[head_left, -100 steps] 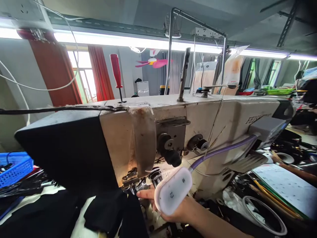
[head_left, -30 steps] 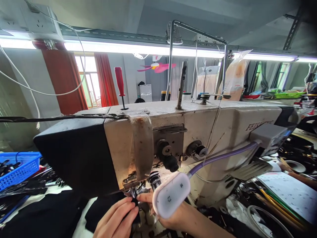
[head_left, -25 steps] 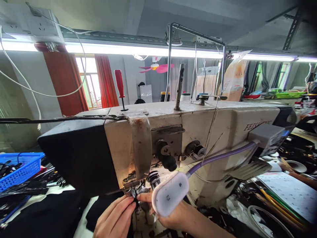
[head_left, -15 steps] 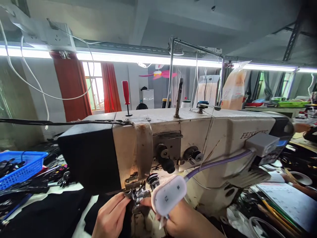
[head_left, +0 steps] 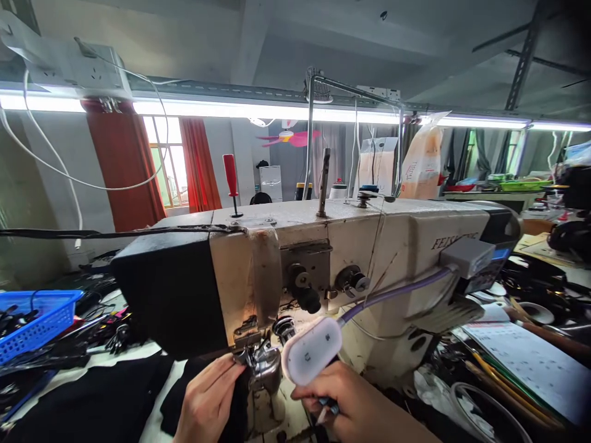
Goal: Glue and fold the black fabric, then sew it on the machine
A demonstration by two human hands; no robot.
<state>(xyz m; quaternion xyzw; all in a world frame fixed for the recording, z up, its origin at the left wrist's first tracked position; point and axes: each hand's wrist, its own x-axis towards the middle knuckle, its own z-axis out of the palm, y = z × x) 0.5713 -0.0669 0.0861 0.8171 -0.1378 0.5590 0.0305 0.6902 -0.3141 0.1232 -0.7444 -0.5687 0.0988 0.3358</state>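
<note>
far on the left a blue basket (head_left: 34, 320) sits on a messy table, with dark bits and wires beside it. black cloth (head_left: 92, 400) lies across the front of the table and runs under the big sewing machine (head_left: 323, 258). the machine is cream with a black end on its left side. a red screwdriver (head_left: 229, 178) stands up on top of it.

the left hand (head_left: 207, 400) comes up from the bottom. its fingers are bent close together and pinch the black cloth right by the shiny metal foot (head_left: 261, 360) under the machine. the fingertips touch that metal part.

just to the right, a small white lamp (head_left: 311, 351) on a bendy purple neck (head_left: 392, 292) hangs in front of the machine. the right hand (head_left: 337, 394) is below the lamp, curled shut. a small blue thing (head_left: 330, 406) pokes out from between its fingers, but it is too small to tell what it is.

further right there is a printed paper sheet (head_left: 530, 363), some pencils (head_left: 503, 384) and a white ring (head_left: 480, 412) among dark clutter. red curtains (head_left: 120, 166) and a long bright light (head_left: 231, 111) are at the back of the room.
</note>
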